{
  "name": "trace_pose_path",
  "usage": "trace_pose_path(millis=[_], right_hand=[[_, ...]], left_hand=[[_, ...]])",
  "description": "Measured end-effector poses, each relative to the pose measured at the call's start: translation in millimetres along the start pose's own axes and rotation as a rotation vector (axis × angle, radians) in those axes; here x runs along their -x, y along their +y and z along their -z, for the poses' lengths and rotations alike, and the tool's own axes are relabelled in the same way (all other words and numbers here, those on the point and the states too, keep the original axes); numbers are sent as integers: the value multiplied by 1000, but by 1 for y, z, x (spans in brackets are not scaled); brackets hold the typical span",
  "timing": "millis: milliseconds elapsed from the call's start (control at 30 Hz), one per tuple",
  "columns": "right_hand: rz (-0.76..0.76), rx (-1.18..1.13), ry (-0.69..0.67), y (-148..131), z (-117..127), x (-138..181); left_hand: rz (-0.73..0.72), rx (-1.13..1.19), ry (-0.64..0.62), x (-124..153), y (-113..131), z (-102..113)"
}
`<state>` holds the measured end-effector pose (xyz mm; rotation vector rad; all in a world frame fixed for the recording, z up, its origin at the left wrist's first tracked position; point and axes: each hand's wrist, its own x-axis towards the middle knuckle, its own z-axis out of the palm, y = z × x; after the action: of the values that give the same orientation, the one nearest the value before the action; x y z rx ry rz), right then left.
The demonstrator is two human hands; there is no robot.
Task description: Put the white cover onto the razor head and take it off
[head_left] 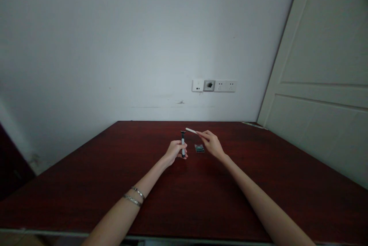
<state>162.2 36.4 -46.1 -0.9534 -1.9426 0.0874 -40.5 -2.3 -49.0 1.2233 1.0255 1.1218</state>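
My left hand (175,151) is closed around a small upright stick-like tool (183,143) with a white handle and a dark head, held above the dark red table (115,184). My right hand (212,143) pinches a thin white strip (191,130) that points left toward the tool's head. The strip's tip hangs just right of and slightly above the dark head, apart from it. A small dark flat packet (199,148) lies on the table between my hands, just left of my right wrist. Two thin bracelets (135,196) ring my left forearm.
A white wall stands behind the table with a row of sockets (214,86). A pale door (324,85) closes off the right side. A thin flat object (254,125) lies at the table's far right corner.
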Motion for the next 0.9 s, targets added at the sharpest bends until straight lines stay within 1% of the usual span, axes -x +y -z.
trace_pose_path(millis=[200, 433, 533, 733, 900], right_hand=[[18, 15, -7, -3, 1, 1], [31, 47, -5, -11, -8, -3], [46, 71, -31, -9, -9, -4], [73, 81, -41, 0, -2, -3], [81, 119, -49, -5, -6, -3]], left_hand=[[-12, 5, -23, 0, -1, 1], [14, 7, -33, 2, 0, -1], [33, 8, -44, 4, 3, -3], [39, 8, -45, 7, 7, -5], [51, 10, -73, 8, 6, -5]])
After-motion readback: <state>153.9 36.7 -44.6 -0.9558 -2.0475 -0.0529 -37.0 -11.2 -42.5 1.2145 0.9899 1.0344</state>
